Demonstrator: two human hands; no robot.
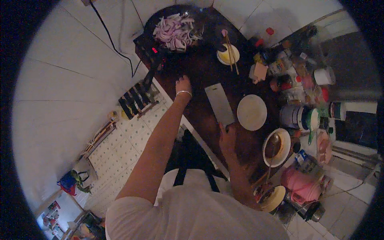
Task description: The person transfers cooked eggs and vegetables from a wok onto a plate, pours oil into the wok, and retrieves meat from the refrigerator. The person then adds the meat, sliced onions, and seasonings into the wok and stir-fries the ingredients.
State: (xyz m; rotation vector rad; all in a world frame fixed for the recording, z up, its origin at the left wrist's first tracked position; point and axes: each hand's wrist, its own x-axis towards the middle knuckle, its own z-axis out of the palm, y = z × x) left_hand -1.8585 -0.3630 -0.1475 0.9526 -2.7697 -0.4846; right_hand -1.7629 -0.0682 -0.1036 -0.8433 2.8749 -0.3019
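Note:
My right hand [227,139] is at the near end of a cleaver [219,103], whose broad blade lies on or just over the dark wooden table; its handle is hidden by the hand. My left hand [183,84], with a bangle at the wrist, is over the table left of the blade, its fingers partly in shadow. Beyond it, a dark wok [207,19] holds sliced purple onion [175,33]. A small bowl [220,61] with yellow contents has chopsticks [234,61] across it. A pale round plate [252,112] lies right of the blade.
A white bowl [289,147] with a spoon stands at the right, near jars [289,117] and a pink container [301,184]. A rack [135,102] with dark items hangs by the table's left edge. A black cable [103,28] runs along the wall.

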